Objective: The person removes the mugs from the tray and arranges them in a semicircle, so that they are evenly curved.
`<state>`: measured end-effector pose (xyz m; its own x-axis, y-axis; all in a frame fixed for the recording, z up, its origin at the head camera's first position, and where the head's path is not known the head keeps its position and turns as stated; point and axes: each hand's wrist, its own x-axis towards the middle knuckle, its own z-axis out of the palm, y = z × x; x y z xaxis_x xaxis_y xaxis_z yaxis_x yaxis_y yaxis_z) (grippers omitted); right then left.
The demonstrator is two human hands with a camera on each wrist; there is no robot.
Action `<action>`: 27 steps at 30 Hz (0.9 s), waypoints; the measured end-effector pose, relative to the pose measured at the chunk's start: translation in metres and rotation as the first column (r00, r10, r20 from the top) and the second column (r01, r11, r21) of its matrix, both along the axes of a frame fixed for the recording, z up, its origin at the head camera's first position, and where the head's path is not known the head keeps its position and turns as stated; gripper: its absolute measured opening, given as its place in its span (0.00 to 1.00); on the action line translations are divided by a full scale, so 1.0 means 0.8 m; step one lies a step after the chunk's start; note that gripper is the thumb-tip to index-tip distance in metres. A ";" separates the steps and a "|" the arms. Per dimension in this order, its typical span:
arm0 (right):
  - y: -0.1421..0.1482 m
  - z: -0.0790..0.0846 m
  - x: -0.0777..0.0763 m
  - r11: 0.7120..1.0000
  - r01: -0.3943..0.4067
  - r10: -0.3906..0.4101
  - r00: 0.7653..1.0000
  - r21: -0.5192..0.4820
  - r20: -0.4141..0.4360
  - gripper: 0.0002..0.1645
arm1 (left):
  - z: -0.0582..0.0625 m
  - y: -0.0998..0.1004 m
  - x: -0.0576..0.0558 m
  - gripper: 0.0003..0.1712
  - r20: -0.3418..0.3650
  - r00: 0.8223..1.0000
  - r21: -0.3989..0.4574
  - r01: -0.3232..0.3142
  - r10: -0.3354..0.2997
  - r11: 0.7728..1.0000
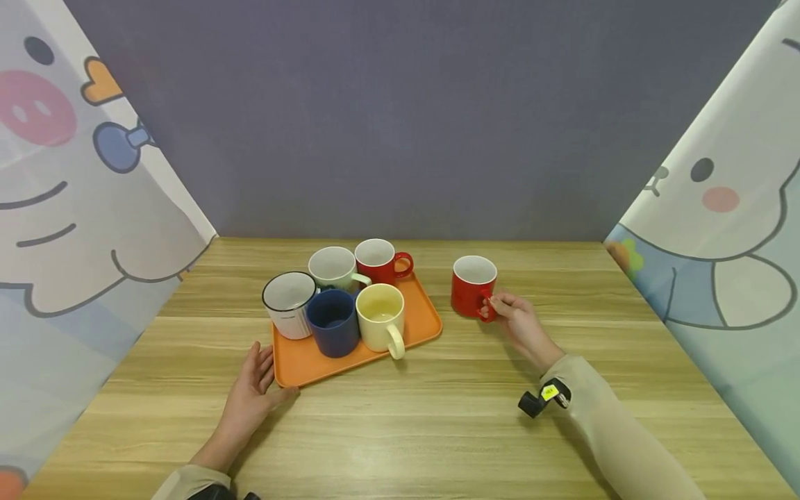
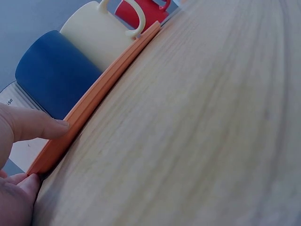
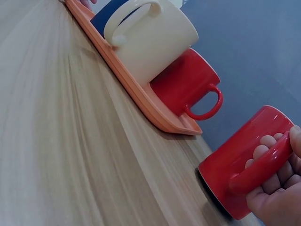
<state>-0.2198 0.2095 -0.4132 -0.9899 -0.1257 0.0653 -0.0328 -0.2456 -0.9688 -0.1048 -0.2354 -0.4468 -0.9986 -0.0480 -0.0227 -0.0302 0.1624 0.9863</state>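
A red mug [image 1: 467, 293] with a white inside stands upright on the right, apart from the tray. My right hand [image 1: 516, 321] grips its handle, fingers curled through the loop in the right wrist view. My left hand [image 1: 250, 389] holds the near-left corner of an orange tray [image 1: 300, 368], thumb against the front rim and fingers at the left side. On the tray stand several upright mugs: a white one with a dark rim [image 1: 290, 321], a navy one [image 1: 334, 337], a yellow one [image 1: 378, 333], a pale green one [image 1: 334, 276] and another red one [image 1: 377, 269].
The tray lies on a wood-grain table [image 1: 425, 437], left of centre and slightly turned. A grey wall panel [image 1: 412, 139] rises behind the table. Cartoon-printed sheets [image 1: 112, 243] flank it on both sides. The yellow mug's handle sticks out over the tray's front rim.
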 end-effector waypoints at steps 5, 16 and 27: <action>0.005 -0.003 0.002 1.000 -0.013 0.013 1.000 0.014 0.001 0.18 | 0.001 0.001 0.001 0.68 0.001 1.000 -0.002 0.006 -0.006 1.000; 0.007 -0.003 0.005 1.000 -0.005 0.004 0.999 0.023 0.042 0.19 | -0.002 -0.001 0.000 0.67 -0.010 1.000 -0.019 0.007 -0.007 1.000; 0.010 -0.001 0.006 1.000 -0.018 0.019 0.997 -0.011 0.080 0.19 | 0.001 0.001 0.001 0.67 -0.017 1.000 -0.012 0.007 -0.007 1.000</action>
